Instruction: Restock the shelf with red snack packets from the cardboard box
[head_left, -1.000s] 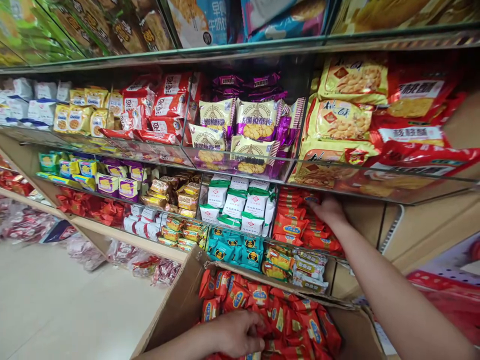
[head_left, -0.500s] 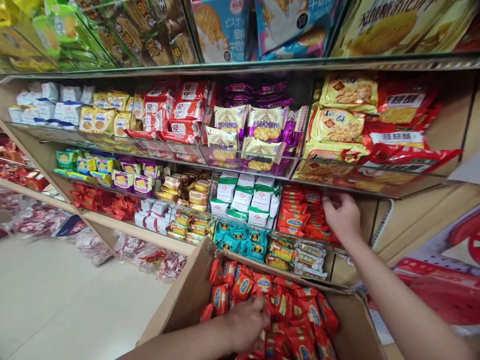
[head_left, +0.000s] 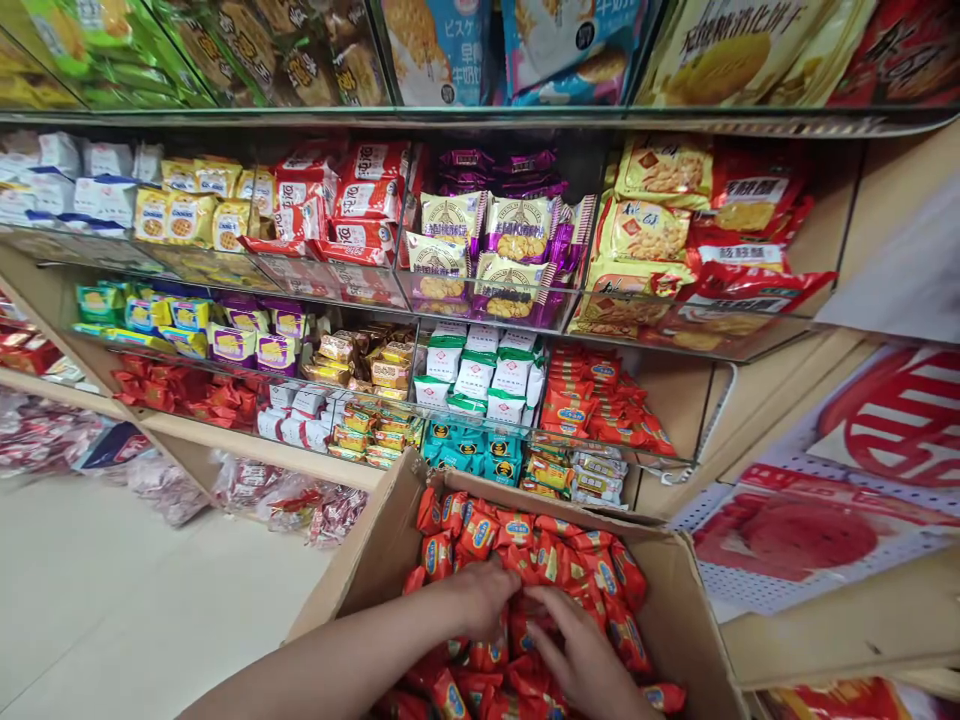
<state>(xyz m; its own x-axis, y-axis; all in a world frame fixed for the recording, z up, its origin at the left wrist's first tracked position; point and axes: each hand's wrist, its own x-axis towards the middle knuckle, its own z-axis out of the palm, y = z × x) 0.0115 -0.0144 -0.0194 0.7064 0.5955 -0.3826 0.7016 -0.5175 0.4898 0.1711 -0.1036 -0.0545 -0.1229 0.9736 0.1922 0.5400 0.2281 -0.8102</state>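
An open cardboard box [head_left: 367, 545] in front of me holds many small red snack packets [head_left: 478, 532] with blue-and-gold labels. Both my hands are inside it, close together over the packets. My left hand [head_left: 480, 597] has its fingers curled down among them; what it grips, if anything, is hidden. Just to its right, my right hand [head_left: 574, 645] touches the packets with thumb and forefinger apart and nothing visible between them. Matching red packets [head_left: 574, 400] lie stacked in the right-hand compartment of the lower shelf.
Shelves with clear dividers rise ahead, filled with white-and-green packets [head_left: 475, 375], purple biscuit packs [head_left: 517, 235] and yellow packs [head_left: 649, 235]. Teal packets [head_left: 480, 455] sit behind the box's far edge. Bagged goods [head_left: 247, 480] lie low at the left, beside the pale floor [head_left: 127, 590].
My right hand has left the red packets on the shelf and come down into the box beside my left hand. My left hand stays among the packets. The view has shifted slightly right.
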